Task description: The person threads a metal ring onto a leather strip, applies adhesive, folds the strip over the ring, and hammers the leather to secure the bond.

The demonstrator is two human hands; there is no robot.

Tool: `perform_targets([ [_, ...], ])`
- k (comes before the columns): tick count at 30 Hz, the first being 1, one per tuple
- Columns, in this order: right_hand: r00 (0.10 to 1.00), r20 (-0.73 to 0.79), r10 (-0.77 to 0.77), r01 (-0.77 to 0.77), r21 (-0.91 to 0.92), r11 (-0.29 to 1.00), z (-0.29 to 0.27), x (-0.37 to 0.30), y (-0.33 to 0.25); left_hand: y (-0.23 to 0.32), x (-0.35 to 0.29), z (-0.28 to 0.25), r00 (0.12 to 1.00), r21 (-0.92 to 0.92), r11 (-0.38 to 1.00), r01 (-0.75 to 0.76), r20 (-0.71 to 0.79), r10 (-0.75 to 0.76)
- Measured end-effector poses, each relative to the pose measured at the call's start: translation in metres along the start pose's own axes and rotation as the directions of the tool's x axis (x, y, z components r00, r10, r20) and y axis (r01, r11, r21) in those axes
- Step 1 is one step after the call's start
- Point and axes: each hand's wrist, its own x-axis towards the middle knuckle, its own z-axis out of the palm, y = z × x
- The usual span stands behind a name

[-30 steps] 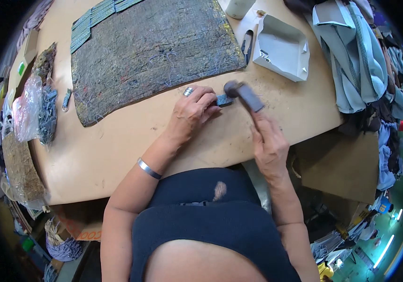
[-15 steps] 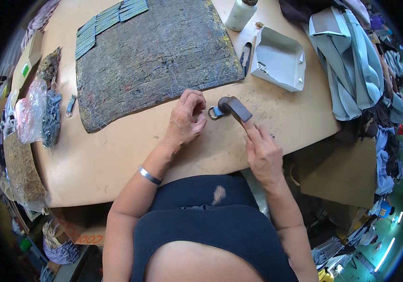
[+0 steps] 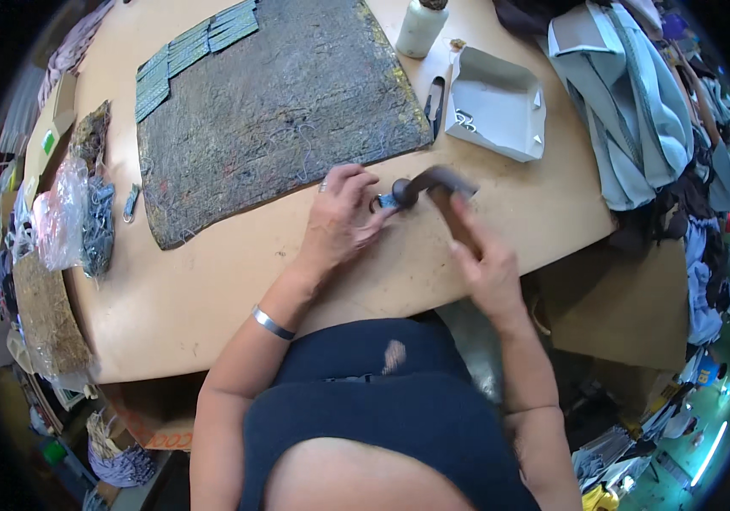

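My right hand [image 3: 491,271] is closed round the wooden handle of a hammer [image 3: 443,180] with a dark curved metal head. The rounded end of the head is on or just above a small blue fabric tab [image 3: 389,202] with a metal ring, lying on the table. My left hand [image 3: 337,215] is beside the tab, its thumb and curled fingers on either side of the ring end. The hammer head hides part of the tab.
A dark, worn mat [image 3: 271,111] lies ahead, with blue-green strips [image 3: 190,49] at its far left. Right of it are black snips [image 3: 435,104], a white tray [image 3: 501,106] with metal rings and a bottle [image 3: 423,27]. Plastic bags [image 3: 62,200] and another tab [image 3: 131,203] lie left.
My left hand has come right to the tab, its fingers spreading around the ring end. The hammer has turned in my right hand, its flat end swinging right and up.
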Motion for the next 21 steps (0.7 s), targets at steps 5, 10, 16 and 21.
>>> perform_targets([
  [5, 0.931, 0.081, 0.357, -0.359, 0.019, 0.933, -0.018, 0.003, 0.006, 0.000, -0.001, 0.001, 0.981, 0.186, 0.967, -0.175, 0.118, 0.155],
  [10, 0.965, -0.025, -0.260, 0.224, -0.428, 0.876, -0.012, 0.014, -0.025, 0.022, -0.003, -0.019, 0.977, 0.070, 0.978, -0.195, 0.099, 0.187],
  [16, 0.990, 0.103, -0.094, 0.055, 0.333, 0.942, 0.003, 0.027, -0.040, 0.052, -0.005, -0.042, 0.943, -0.392, 0.870, 0.299, 0.261, -0.206],
  [21, 0.944, 0.297, 0.147, -0.320, 0.704, 0.634, 0.017, 0.026, -0.038, 0.051, -0.010, -0.048, 0.882, -0.611, 0.637, 0.471, 0.323, -0.343],
])
